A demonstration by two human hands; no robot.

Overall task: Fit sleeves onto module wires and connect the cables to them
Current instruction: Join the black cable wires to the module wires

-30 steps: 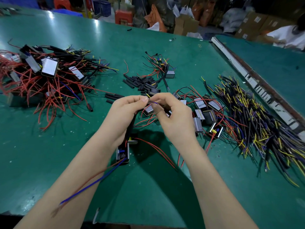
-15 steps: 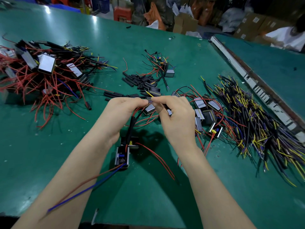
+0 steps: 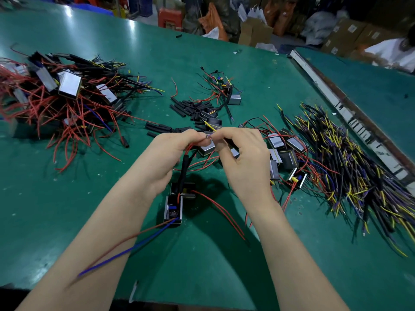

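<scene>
A small module [image 3: 173, 207] hangs just above the green table [image 3: 67, 198], with red and blue wires trailing from its lower end. A black sleeve [image 3: 184, 169] runs from it up into my left hand [image 3: 166, 156], which pinches the module's wire ends. My right hand [image 3: 242, 158] pinches a black cable with a yellow wire [image 3: 210, 126] sticking out above the fingers. The fingertips of both hands meet over the wire ends. What lies between the fingertips is hidden.
A pile of finished modules with red wires [image 3: 56, 99] lies at the left. Loose black sleeves [image 3: 190, 108] sit beyond my hands. Bare modules [image 3: 283, 151] and a heap of black, yellow and purple cables [image 3: 350, 167] lie at the right. Another person's white sleeve [image 3: 393, 52] shows far right.
Both hands stay together at the same spot, with small finger shifts at the wire ends. The hanging module has swung slightly. The camera has tilted a little.
</scene>
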